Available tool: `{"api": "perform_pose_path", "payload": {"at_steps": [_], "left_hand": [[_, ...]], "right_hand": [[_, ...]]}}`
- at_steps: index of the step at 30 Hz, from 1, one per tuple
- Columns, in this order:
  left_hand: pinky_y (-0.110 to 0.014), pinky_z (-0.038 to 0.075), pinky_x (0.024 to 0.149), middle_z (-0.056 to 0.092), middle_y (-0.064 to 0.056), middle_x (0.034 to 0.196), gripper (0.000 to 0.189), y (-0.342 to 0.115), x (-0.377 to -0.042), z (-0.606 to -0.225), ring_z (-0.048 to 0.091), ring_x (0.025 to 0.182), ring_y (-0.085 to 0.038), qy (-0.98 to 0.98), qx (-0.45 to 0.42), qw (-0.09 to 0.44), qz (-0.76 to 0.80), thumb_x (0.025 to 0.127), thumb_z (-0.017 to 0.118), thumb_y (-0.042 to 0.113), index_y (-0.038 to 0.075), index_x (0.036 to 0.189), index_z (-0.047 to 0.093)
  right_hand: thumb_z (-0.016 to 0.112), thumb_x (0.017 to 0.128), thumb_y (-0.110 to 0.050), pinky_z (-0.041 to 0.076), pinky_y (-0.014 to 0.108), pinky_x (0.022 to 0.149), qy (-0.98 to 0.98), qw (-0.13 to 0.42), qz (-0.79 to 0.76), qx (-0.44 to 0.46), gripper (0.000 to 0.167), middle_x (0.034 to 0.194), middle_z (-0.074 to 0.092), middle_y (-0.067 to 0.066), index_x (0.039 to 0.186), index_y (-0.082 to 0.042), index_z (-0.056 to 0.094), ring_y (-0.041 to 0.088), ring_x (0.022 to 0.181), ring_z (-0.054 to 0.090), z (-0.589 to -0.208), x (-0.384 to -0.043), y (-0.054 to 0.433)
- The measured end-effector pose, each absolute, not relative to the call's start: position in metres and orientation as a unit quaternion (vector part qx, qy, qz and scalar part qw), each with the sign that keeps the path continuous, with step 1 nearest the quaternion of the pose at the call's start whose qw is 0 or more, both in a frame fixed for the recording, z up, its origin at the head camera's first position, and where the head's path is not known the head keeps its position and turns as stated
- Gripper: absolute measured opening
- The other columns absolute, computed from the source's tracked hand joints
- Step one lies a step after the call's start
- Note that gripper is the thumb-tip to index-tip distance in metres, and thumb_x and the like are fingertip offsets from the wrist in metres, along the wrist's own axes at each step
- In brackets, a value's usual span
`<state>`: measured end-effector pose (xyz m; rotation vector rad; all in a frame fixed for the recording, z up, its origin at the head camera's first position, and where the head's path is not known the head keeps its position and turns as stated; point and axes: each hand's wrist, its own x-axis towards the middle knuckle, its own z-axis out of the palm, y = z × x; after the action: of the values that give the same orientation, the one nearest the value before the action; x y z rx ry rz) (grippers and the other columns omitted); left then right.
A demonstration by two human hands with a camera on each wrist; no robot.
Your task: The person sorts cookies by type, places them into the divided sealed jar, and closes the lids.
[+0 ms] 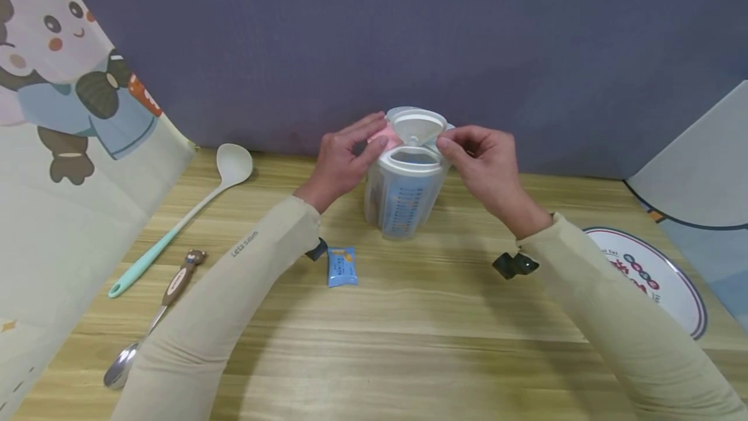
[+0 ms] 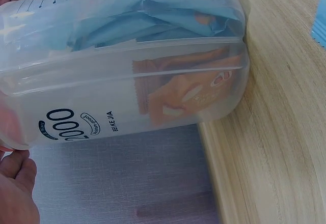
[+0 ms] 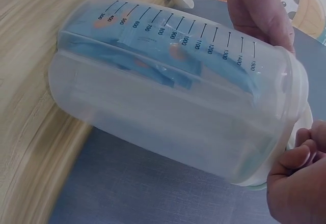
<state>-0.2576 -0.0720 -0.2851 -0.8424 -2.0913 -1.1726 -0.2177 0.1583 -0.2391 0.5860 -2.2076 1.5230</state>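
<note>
A clear divided storage container [image 1: 380,203] with a measuring scale stands upright near the wall. Its white front flap [image 1: 417,127] is raised, baring the opening below. Blue packets [image 3: 147,35] lie inside the front compartment and an orange packet [image 2: 188,89] in the left one. My left hand [image 1: 345,158] holds the lid's left side by the pink flap [image 1: 384,137], thumb in front and fingers behind. At the lid's right side, my right hand [image 1: 491,161] pinches the edge by the mint-green flap [image 3: 254,186] with thumb and curled fingers. A loose blue packet [image 1: 342,267] lies in front.
On the left lie a ladle [image 1: 201,206] with a mint handle and a spoon [image 1: 169,297] with a brown bear handle. A white printed plate [image 1: 672,278] is at the right, partly behind my right sleeve. A dark grey wall [image 1: 350,38] stands behind the container.
</note>
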Motion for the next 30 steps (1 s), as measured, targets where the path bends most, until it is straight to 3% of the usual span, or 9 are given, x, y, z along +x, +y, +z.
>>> {"api": "perform_pose_path", "payload": {"at_steps": [9,21,27,30], "left_hand": [[-0.024,0.035,0.102,0.055,-0.006,0.132,0.035,-0.073,-0.257,-0.285,0.047,0.122,-0.008,-0.786,-0.316,0.291,-0.444,0.093,0.062,0.019,0.003,0.124,0.061],[-0.024,0.035,0.101,0.055,-0.007,0.131,0.035,-0.072,-0.257,-0.286,0.048,0.121,-0.009,-0.784,-0.318,0.294,-0.445,0.093,0.062,0.018,0.002,0.124,0.061],[-0.024,0.036,0.101,0.056,-0.008,0.129,0.034,-0.072,-0.258,-0.286,0.05,0.12,-0.011,-0.781,-0.323,0.306,-0.437,0.092,0.063,0.017,0.002,0.123,0.062],[-0.025,0.036,0.101,0.056,-0.008,0.129,0.034,-0.072,-0.258,-0.285,0.05,0.12,-0.013,-0.779,-0.327,0.309,-0.437,0.092,0.063,0.017,0.002,0.123,0.062]], "right_hand": [[0.069,0.087,-0.011,0.04,0.019,0.05,-0.783,0.2,0.551,0.211,0.019,0.074,0.064,0.003,0.09,0.008,0.069,0.014,0.062,0.048,-0.244,-0.216,0.162],[0.069,0.084,0.002,0.048,0.019,0.059,-0.754,0.185,0.583,0.239,0.01,0.078,0.068,0.001,0.091,0.01,0.069,0.012,0.068,0.057,-0.255,-0.193,0.158],[0.067,0.08,0.013,0.05,0.02,0.059,-0.721,0.17,0.604,0.295,0.009,0.08,0.069,0.006,0.089,0.012,0.068,0.01,0.07,0.061,-0.27,-0.178,0.149],[0.068,0.081,0.011,0.05,0.019,0.057,-0.7,0.148,0.615,0.331,0.007,0.081,0.069,0.008,0.088,0.013,0.067,0.009,0.067,0.06,-0.28,-0.171,0.143]]}}
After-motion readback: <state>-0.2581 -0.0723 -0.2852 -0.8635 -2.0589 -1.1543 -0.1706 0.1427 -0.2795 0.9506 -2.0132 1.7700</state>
